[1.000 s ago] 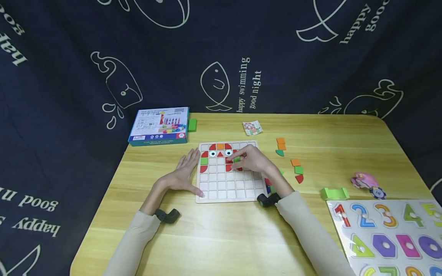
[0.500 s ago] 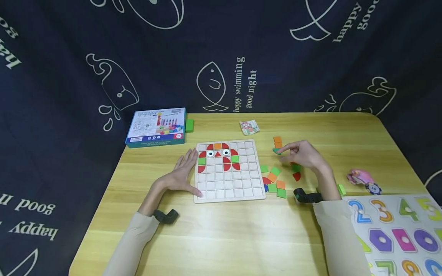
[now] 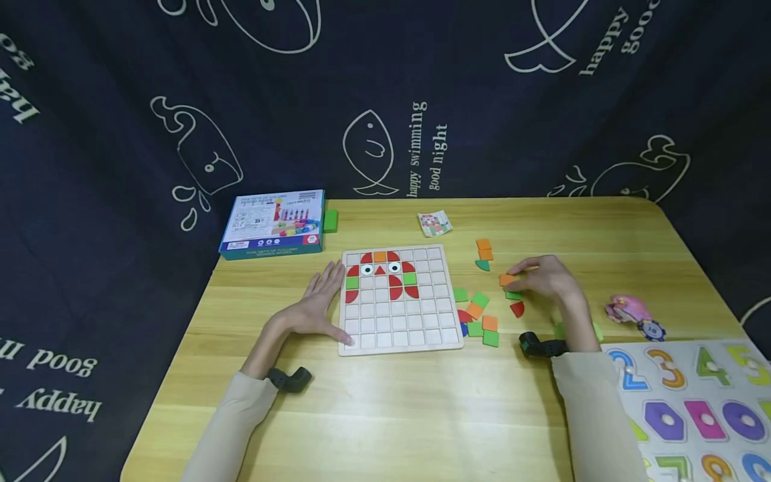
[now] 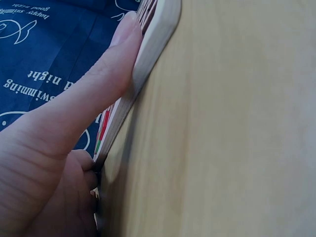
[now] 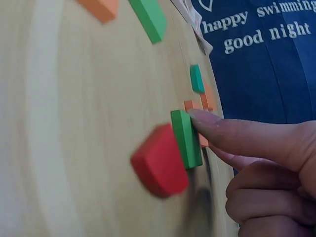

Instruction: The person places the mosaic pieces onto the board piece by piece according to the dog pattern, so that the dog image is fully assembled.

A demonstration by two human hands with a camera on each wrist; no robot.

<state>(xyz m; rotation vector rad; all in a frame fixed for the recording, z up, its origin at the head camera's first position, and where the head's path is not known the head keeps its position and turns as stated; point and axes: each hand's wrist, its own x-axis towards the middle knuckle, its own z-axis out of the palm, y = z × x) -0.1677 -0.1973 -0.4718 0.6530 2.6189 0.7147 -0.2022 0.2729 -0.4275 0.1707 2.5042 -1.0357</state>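
A white wooden grid board (image 3: 391,326) carries red, green and orange tiles and two eye tiles near its top. My left hand (image 3: 310,308) lies spread along the board's left edge, thumb over the near corner; the left wrist view shows that thumb (image 4: 94,89) against the rim. To the right, my right hand (image 3: 549,278) pinches an orange square tile (image 3: 507,280) between thumb and forefinger. A green square tile (image 5: 185,138) lies right beside it, followed by a red quarter-round tile (image 5: 160,163). In the right wrist view the green tile partly hides the orange one.
Several loose tiles (image 3: 474,329) lie beside the board's right edge. Two orange squares (image 3: 484,249) and a teal quarter-round (image 3: 482,266) lie farther back. Around them are a small picture card (image 3: 435,223), a box (image 3: 274,224), a pink toy (image 3: 629,309) and a number puzzle board (image 3: 687,402).
My right hand has left the grid board, passed near the teal tile, and come down on the orange square. The left hand keeps its place at the board's edge.
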